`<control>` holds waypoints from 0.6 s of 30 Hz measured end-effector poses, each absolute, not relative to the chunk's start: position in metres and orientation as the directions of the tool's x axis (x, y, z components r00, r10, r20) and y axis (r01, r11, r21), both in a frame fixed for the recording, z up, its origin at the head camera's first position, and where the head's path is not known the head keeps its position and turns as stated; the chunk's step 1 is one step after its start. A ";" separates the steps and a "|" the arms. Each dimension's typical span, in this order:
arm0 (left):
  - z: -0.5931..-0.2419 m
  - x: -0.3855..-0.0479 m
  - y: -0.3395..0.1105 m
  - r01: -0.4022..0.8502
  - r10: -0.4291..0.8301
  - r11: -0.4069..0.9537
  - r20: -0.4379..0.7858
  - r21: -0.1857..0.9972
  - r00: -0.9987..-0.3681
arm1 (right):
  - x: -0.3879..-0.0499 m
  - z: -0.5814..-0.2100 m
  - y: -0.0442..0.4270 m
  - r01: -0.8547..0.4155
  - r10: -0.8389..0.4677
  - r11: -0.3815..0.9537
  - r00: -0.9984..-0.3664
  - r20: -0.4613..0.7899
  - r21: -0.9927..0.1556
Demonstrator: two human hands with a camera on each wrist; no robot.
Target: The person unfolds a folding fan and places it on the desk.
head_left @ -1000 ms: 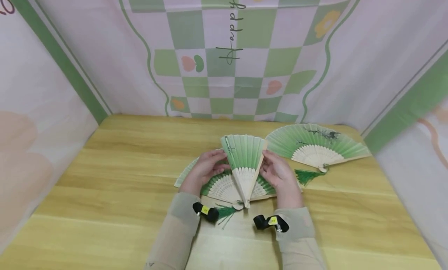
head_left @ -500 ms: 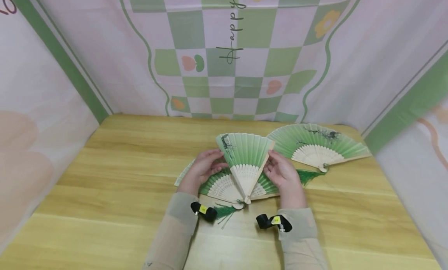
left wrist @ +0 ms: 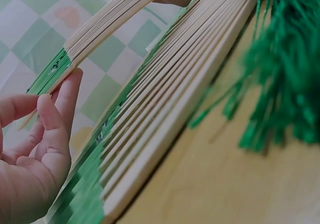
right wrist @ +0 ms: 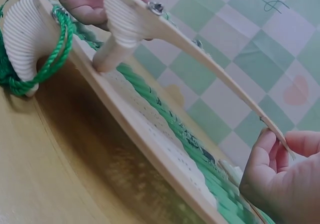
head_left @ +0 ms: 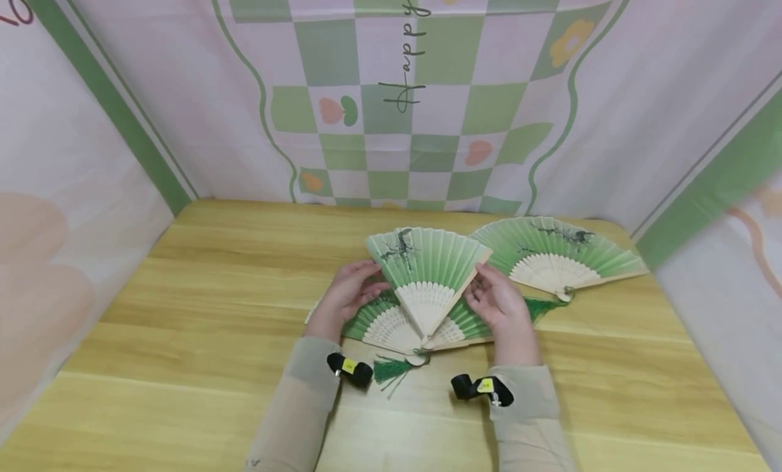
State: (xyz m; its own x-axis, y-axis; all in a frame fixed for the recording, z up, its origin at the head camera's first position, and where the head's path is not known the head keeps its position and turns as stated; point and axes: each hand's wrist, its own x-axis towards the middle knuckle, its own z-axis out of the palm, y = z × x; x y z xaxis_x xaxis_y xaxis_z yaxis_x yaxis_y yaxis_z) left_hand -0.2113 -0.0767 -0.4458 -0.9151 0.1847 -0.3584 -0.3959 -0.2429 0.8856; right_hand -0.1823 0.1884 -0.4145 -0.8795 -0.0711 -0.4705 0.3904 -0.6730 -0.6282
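Observation:
Between the two hands, above the table, is a partly spread green folding fan [head_left: 430,260] with pale ribs and a dark branch print. My left hand [head_left: 348,294] pinches its left edge between thumb and fingers, plain in the left wrist view. At the opposite edge, my right hand [head_left: 497,301] pinches the outer pale guard stick [right wrist: 220,71]. Beneath lies a second spread fan [head_left: 387,328], partly hidden by the held one, its green tassel [head_left: 391,370] towards the near side. The held fan's pivot [right wrist: 156,7] hangs over the lower fan.
A third green fan [head_left: 550,249] lies spread at the back right, its tassel [head_left: 540,307] partly behind my right hand. The wooden table [head_left: 183,322] meets a checkered cloth backdrop [head_left: 385,146] at its far edge. Cloth walls stand on both sides.
The held fan has spread wider, and more of its branch print shows. My hands have drawn apart, left hand leftward and right hand rightward. The two fans on the table have stayed put.

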 end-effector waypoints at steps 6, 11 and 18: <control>-0.446 -0.211 -0.079 -0.385 0.160 -0.281 -0.353 0.879 -0.922 | -0.181 -0.415 0.191 0.374 -0.048 -0.686 -0.879 -0.475 -0.623; -0.445 -0.211 -0.081 -0.382 0.138 -0.299 -0.357 0.875 -0.924 | -0.181 -0.413 0.194 0.366 -0.043 -0.694 -0.881 -0.472 -0.620; -0.445 -0.212 -0.082 -0.367 0.106 -0.321 -0.352 0.873 -0.930 | -0.180 -0.410 0.198 0.363 -0.034 -0.708 -0.875 -0.483 -0.606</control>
State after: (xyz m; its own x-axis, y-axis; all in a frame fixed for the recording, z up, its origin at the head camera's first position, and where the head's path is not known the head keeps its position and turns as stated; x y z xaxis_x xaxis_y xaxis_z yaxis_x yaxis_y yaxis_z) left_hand -0.2118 -0.0825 -0.4452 -0.9301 0.1055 -0.3519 -0.3668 -0.3206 0.8733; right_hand -0.1799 0.1977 -0.4102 -0.8748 -0.0343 -0.4833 0.3628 -0.7075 -0.6065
